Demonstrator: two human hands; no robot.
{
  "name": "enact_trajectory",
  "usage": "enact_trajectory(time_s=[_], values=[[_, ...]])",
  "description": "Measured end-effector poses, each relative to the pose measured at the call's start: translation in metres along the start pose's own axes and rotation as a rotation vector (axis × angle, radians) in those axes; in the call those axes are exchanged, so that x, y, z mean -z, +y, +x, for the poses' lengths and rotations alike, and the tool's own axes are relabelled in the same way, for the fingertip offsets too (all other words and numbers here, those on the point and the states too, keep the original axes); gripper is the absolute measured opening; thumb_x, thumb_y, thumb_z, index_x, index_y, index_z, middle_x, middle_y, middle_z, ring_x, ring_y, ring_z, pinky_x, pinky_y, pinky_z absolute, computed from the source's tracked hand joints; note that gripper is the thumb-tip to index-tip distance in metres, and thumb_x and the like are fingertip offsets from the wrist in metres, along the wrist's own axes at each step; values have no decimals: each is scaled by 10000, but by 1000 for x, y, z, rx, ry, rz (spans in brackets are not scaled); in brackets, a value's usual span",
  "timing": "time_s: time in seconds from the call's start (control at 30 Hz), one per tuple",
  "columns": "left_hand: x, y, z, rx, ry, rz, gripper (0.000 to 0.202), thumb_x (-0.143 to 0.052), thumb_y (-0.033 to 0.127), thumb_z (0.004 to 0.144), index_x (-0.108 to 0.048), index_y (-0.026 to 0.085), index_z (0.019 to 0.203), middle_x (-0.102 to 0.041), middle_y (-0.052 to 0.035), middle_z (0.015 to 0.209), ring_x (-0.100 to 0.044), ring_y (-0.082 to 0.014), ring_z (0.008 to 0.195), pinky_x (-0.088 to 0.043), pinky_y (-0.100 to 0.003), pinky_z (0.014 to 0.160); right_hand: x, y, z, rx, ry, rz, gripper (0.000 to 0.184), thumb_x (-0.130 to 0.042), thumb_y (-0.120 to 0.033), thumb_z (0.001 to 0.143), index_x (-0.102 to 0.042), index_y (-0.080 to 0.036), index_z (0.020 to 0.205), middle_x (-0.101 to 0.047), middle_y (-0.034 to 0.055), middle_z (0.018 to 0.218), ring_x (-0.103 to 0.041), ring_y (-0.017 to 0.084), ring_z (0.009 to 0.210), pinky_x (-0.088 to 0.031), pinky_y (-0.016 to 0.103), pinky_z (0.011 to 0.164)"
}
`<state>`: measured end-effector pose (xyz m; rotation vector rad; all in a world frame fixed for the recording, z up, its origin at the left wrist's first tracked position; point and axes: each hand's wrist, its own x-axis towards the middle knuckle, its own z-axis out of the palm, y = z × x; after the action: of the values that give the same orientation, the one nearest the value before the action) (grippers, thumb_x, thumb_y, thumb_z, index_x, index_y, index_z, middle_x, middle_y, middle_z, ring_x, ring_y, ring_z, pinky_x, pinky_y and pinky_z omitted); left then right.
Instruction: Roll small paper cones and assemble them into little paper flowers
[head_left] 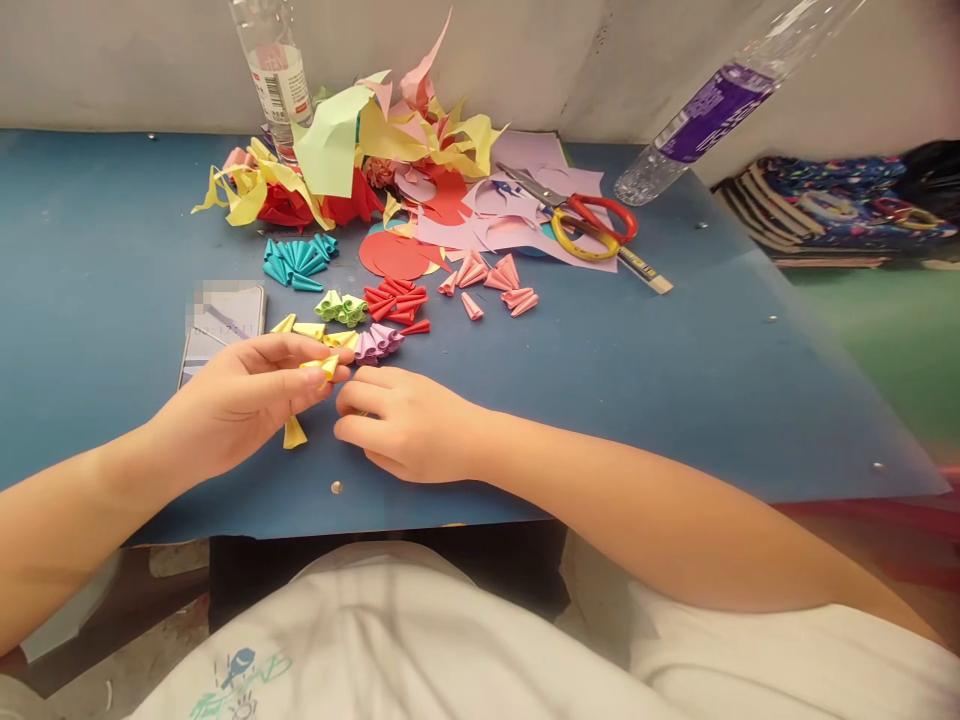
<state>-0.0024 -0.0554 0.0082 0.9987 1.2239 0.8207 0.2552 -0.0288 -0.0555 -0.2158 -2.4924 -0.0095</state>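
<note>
Between thumb and fingers, my left hand (240, 390) pinches a small yellow paper cone (324, 368). My right hand (412, 425) is close beside it, fingers curled inward; a speck of yellow shows under them, but what they hold is mostly hidden. One yellow cone (295, 433) lies on the table below my left hand. Just beyond the hands are more yellow cones (309, 330) and a bunch of lilac cones (378, 343). Behind these sit green cones (342, 307), red cones (395, 300), teal cones (298, 262) and pink cones (472, 270).
A phone (225, 310) lies by my left hand on the blue table (675, 400). Paper scraps (330, 140) are heaped at the back beside a bottle (277, 90). Scissors (585, 222), a utility knife (645, 270) and a purple-labelled bottle (712, 112) are at the right.
</note>
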Motion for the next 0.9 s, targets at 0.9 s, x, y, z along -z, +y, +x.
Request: enact_trajectory(time_s=[0.9], values=[[-12, 2, -4, -16, -157, 30, 467, -1296, 438, 777, -912, 211, 913, -857, -37, 853, -830, -205, 828, -746, -303, 819, -11, -4, -3, -155, 545, 110, 210, -763, 31, 1217, -826, -117, 1352, -863, 64, 1197, -824, 172, 1072, -754, 287, 1022]])
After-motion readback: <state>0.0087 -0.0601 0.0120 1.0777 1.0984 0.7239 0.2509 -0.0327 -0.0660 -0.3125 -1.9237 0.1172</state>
